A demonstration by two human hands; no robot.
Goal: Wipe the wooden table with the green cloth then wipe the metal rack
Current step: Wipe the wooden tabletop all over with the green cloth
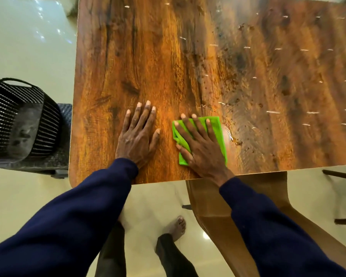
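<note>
Cloth (216,126) on table (148,56), near edge.

place: home dining area | cues: wooden table (168,56), chairs (228,216), tiled floor (28,47)

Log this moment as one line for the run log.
step: wiping wooden table | right hand: flat on green cloth near front edge | left hand: flat on bare wood | right of cloth: wet smears, white crumbs

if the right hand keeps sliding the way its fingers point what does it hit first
Likely nothing: the right hand, flat on the cloth, points ahead and slightly left over bare table. The crumbs lie to its right; the left hand sits close on its left.
</note>
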